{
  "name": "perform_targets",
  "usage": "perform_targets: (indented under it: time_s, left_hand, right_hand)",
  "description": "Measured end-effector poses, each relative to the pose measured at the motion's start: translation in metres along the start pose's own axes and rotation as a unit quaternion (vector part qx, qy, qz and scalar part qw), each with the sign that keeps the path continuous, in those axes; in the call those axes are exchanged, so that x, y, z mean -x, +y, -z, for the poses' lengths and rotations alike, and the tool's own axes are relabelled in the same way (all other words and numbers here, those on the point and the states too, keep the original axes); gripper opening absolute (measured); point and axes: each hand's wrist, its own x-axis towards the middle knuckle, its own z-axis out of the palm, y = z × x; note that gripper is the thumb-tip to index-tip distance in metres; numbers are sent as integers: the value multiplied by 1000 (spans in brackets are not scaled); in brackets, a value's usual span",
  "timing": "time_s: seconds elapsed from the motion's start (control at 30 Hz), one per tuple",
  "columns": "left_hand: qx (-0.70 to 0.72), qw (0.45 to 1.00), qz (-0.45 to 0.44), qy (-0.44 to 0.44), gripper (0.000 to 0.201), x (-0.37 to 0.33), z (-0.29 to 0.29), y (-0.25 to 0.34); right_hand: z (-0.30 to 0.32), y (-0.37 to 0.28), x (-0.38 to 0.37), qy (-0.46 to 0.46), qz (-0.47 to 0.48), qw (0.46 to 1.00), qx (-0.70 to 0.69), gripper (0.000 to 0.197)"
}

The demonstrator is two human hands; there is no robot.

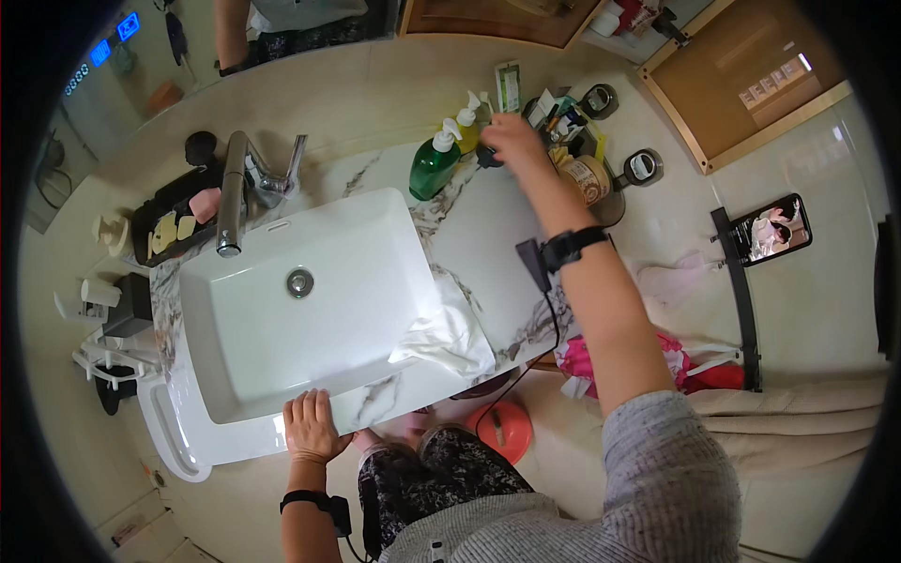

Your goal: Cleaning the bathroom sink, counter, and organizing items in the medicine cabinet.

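Observation:
My left hand (313, 427) lies on the front rim of the white sink (282, 352), its fingers stretched flat over the edge. At the back right of the counter, my right hand (511, 143) is closed, with its fingers curled near a small dark object (487, 156). What it grips is hidden. Just left of it stand a green pump bottle (434, 169) and a yellow pump bottle (465, 127). A white cloth (448, 338) drapes over the sink's right front corner.
A chrome faucet (235, 188) rises behind the sink, beside a black tray (155, 220) with soap bars. Right of my right hand are a labelled jar (584, 180) and several toiletries. A phone (771, 230) hangs on the right wall. A red basin (507, 433) sits below.

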Motion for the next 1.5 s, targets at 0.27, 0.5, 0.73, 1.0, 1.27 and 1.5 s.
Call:
perform_targets:
  time_s: [0.27,0.5,0.73,1.0,1.27,1.5]
  left_hand:
    - [9,1000,-10,3,76,-6,-3,6]
    - [5,1000,-4,8,75,-2,-5,5]
    - [8,1000,-12,13,72,-5,-4,6]
    - [7,1000,-9,17,76,-4,-3,1]
    - [16,1000,4,-8,78,-4,-6,2]
    - [4,999,-18,25,69,-8,-6,3]
  right_hand:
    - [-87,7,19,47,49,980,189,91]
    - [-89,6,49,155,91,966,185,70]
    - [1,71,55,194,3,969,152,81]
    - [32,29,58,92,-118,917,370,70]
    - [-14,50,52,81,-12,939,335,45]
    - [-42,54,-28,156,-254,944,-142,46]
